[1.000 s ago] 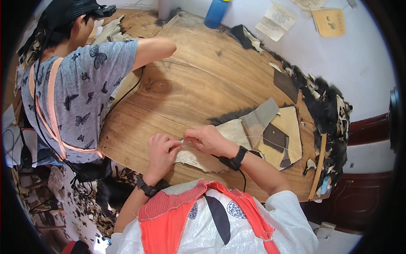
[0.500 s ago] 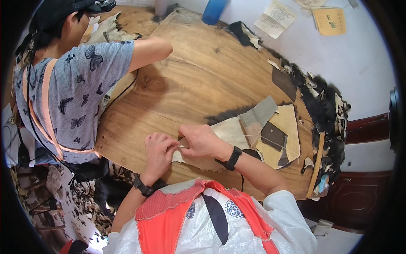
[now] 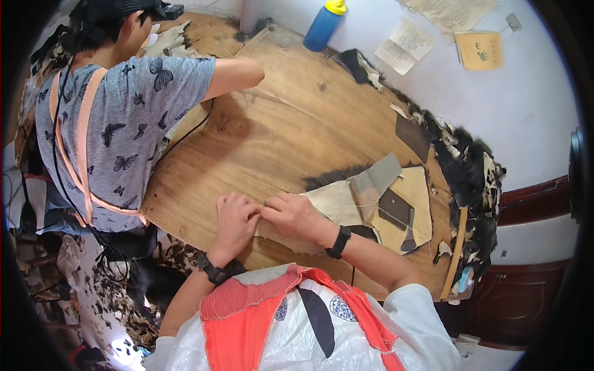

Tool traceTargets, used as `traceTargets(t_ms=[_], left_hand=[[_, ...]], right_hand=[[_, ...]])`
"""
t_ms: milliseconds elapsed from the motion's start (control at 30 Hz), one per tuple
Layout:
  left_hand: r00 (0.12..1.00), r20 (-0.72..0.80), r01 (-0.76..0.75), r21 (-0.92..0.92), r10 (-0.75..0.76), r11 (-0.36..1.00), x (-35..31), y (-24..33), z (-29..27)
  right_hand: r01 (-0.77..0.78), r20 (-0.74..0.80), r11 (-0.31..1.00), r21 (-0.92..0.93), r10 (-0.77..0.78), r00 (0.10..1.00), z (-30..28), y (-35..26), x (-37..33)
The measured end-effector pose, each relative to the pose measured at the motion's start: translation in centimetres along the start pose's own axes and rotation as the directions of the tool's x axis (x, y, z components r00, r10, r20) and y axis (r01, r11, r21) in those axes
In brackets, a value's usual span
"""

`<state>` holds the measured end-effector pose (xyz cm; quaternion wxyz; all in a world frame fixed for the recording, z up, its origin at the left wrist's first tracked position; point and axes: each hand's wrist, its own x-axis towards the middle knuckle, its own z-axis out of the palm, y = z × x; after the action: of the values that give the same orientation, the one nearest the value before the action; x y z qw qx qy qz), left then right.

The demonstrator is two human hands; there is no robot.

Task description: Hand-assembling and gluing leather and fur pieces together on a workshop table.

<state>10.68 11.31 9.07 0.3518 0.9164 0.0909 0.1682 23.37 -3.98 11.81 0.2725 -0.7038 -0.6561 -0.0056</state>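
My left hand (image 3: 236, 222) and my right hand (image 3: 292, 217) meet fingertip to fingertip over the near part of the table. Between them is the left end of a pale hide (image 3: 334, 201) with dark fur along its far edge. The left fingers pinch that end. My right fingers are closed as well, and whatever they pinch is hidden. Under the right hand and wrist the hide continues to the right. A thin pale thread (image 3: 422, 234) runs over the pieces there. Grey sheet (image 3: 378, 176), a yellowish sheet (image 3: 418, 185) and a dark brown patch (image 3: 394, 209) overlap at its right end.
A co-worker in a grey butterfly-print shirt (image 3: 124, 130) reaches over the wooden table (image 3: 278, 130) at left. Black fur scraps (image 3: 464, 154) line the far right edge, near a wooden strip (image 3: 455, 253). A blue bottle (image 3: 323, 28) stands by the wall. Scraps litter the floor.
My right hand has turned and drawn closer to the left fingertips, its fingers more curled. The whole view has shifted slightly, bringing the bottle's yellow cap into sight.
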Motion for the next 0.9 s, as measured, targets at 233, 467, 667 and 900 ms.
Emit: traceTargets(t_ms=[233,467,667,900], left_hand=[[0.999,-0.044,-0.03,0.018,0.031,0.999,0.3,0.2,0.8],[0.998,-0.054,0.007,-0.084,-0.011,0.996,-0.5,0.3,0.6],[0.997,-0.026,0.069,-0.12,-0.073,0.99,-0.3,1.3,0.3],[1.0,-0.02,0.02,-0.088,-0.022,0.996,0.0,1.1,0.6]], right_hand=[[0.194,-0.056,0.981,0.018,-0.193,0.98,-2.0,-2.3,0.1],[-0.625,0.495,0.375,0.685,0.389,0.777,-10.2,-6.1,-9.7],[-0.907,-0.439,0.27,0.325,0.892,0.108,-20.8,-1.2,-32.8],[-0.957,-0.321,0.276,0.094,0.918,0.233,-14.8,-5.9,-21.9]])
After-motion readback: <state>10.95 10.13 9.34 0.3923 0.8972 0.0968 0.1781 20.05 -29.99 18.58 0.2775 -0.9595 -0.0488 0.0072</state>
